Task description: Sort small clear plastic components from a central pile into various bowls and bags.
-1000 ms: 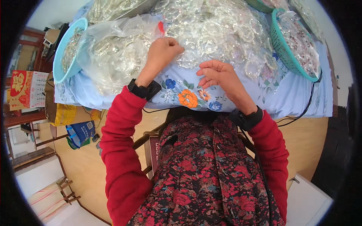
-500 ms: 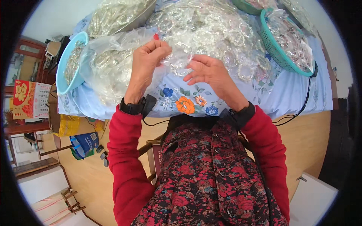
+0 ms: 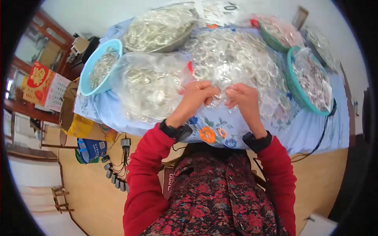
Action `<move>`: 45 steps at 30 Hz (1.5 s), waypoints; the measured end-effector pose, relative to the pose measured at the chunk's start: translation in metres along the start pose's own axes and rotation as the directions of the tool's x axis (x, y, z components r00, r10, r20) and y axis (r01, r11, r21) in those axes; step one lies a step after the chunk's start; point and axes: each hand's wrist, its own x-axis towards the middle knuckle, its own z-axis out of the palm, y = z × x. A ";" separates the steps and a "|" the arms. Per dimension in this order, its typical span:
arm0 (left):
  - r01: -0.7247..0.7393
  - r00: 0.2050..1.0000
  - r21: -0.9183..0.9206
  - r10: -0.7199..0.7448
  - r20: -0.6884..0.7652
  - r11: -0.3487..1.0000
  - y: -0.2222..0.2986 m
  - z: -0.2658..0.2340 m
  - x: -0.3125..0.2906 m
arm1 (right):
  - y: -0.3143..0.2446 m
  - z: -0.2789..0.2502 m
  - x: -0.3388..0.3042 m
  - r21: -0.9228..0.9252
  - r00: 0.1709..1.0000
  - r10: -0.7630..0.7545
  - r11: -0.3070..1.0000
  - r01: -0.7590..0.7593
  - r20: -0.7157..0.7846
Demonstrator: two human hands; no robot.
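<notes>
My left hand (image 3: 198,96) and my right hand (image 3: 245,99) are close together over the near side of the pile, fingertips facing each other. Each pinches a small clear plastic bag (image 3: 219,98) stretched between them; its outline blends into the shiny heap behind, and its contents cannot be made out. Beyond the hands spreads a big pile of clear packets (image 3: 236,55) holding silvery ring-shaped pieces. Beside my left hand lies a large clear plastic bag (image 3: 147,88), full of similar silvery pieces, with a bit of red at its edge.
A light blue basin (image 3: 84,84) stands at the left, a heaped bowl (image 3: 159,29) behind. A teal basket (image 3: 296,88) and a green basket (image 3: 273,41) hold packets at the right. The flowered blue cloth (image 3: 252,135) covers the table. A black cable (image 3: 321,135) hangs at its right edge.
The view has tilted up, showing more of the table's far side. My hands have come closer together, and my right fingers, spread before, have closed into a pinch.
</notes>
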 end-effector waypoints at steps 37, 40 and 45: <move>-0.091 0.970 -0.069 0.073 -0.233 0.993 -0.011 -0.037 0.046 | 0.009 -0.033 -0.008 0.139 0.996 0.091 0.986 -0.093 0.019; -0.059 0.961 0.014 0.061 -0.268 0.998 -0.006 -0.041 0.047 | 0.014 -0.033 -0.006 0.122 0.994 0.104 0.987 -0.107 0.033; -0.122 0.905 0.201 0.192 -0.379 0.972 -0.036 -0.062 0.061 | 0.005 -0.026 -0.001 0.094 0.993 0.082 0.991 -0.090 0.087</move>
